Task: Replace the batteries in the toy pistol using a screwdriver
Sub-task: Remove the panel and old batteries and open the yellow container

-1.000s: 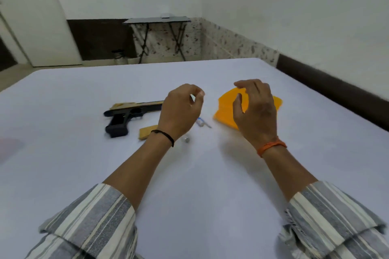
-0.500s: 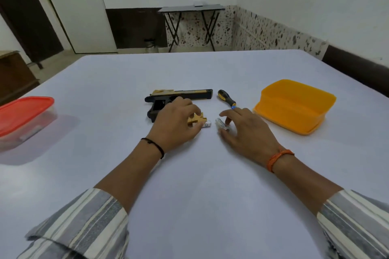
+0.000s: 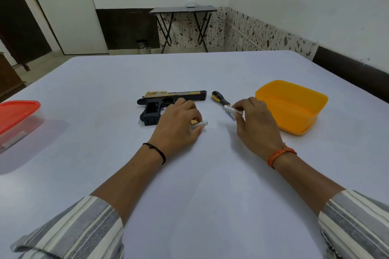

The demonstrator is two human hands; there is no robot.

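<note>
A black and gold toy pistol lies on its side on the white table, its grip open toward me. My left hand rests just in front of it, fingers curled on a white battery lying on the table. A bit of gold plastic shows under those fingers. My right hand holds a second white battery pinched at the fingertips, slightly above the table. A black and yellow screwdriver lies right of the pistol's muzzle, its tip hidden behind that battery.
An open orange plastic box sits to the right of my right hand. A clear container with a red lid stands at the left table edge. A folding side table and a door are at the far wall.
The view has steadied on the table. My right hand has lifted a battery off the table and my left hand has closed on the other battery beside the pistol.
</note>
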